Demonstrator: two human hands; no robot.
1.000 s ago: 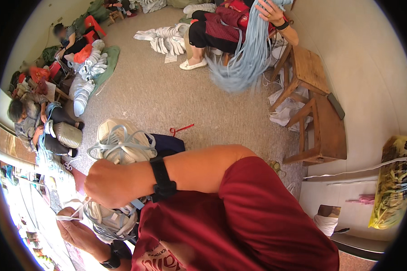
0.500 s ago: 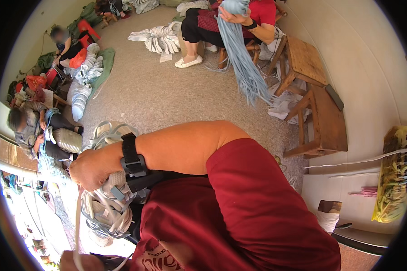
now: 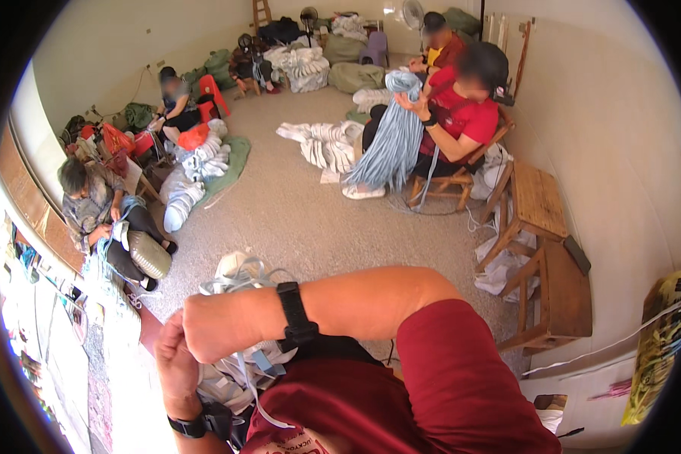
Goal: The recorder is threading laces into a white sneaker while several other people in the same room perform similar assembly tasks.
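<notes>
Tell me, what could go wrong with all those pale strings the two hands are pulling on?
The right hand and left hand are closed close together on pale blue cords from a loose bundle in the lap, so strands could tangle or knot. One cord loops down over the red shirt and might catch on the black wrist strap. A hard pull might tip the bundle onto the floor.

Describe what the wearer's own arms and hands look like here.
Both hands are bare, no gloves. The right hand has a broad black wristband and a bare forearm below a dark red short sleeve. The left hand has a black watch-like band.
</notes>
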